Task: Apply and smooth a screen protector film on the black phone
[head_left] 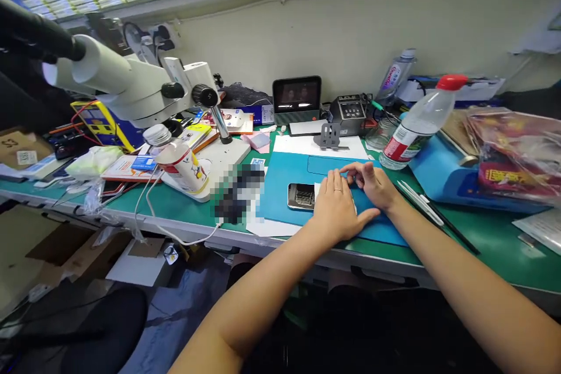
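Observation:
My left hand (pixel 336 207) lies flat, fingers together and thumb out, across the right part of a phone (pixel 300 196). The phone's exposed left end looks black with a metallic rim; the rest is hidden under the palm. A sliver of something white shows at the hand's left edge. A ring sits on one finger. Close by on the right, my right hand (pixel 371 184) has its index finger reaching toward the left fingertips, the other fingers loosely bent; nothing shows in it. Both hands are over a blue work mat (pixel 284 166).
A microscope (pixel 131 85) and a white bottle (pixel 179 163) stand left. Behind the mat are a metal bracket (pixel 329 135), a small screen (pixel 297 99) and a black device (pixel 348 114). Right are a red-capped bottle (pixel 407 131), pen-like tools (pixel 423 204) and a blue box (pixel 438 178).

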Demonstrator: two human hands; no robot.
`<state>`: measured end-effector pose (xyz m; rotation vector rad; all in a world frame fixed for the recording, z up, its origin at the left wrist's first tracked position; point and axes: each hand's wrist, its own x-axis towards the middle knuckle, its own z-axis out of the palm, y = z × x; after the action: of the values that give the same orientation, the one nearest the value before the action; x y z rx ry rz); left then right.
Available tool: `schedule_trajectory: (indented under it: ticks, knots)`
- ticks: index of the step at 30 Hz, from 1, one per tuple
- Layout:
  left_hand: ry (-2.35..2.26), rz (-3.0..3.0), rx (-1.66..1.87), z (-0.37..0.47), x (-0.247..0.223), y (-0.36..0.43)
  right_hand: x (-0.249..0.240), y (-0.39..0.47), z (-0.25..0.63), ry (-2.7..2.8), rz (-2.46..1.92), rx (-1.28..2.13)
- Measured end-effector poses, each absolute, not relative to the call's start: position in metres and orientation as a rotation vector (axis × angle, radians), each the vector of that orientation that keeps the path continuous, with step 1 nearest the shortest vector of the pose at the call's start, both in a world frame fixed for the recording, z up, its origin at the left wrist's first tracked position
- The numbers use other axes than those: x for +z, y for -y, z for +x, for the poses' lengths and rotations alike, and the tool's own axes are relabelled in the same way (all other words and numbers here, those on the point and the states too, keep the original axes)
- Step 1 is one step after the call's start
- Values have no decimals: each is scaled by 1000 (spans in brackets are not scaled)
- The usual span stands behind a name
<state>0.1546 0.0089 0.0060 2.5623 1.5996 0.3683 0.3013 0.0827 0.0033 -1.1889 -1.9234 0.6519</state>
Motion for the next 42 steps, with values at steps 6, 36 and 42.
schedule_trajectory:
  ticks: [6,36,42]
  knots:
    - [-1653,2504,392,91,1,-13,4,-88,301,2019,-1251,146]
    - [-1482,2349,1052,32,33,-65,6,-79,302,2237,-1333,-221]
    - [-1404,2277,1069,30,24,-28,7,-79,300,2118,-1195,-241]
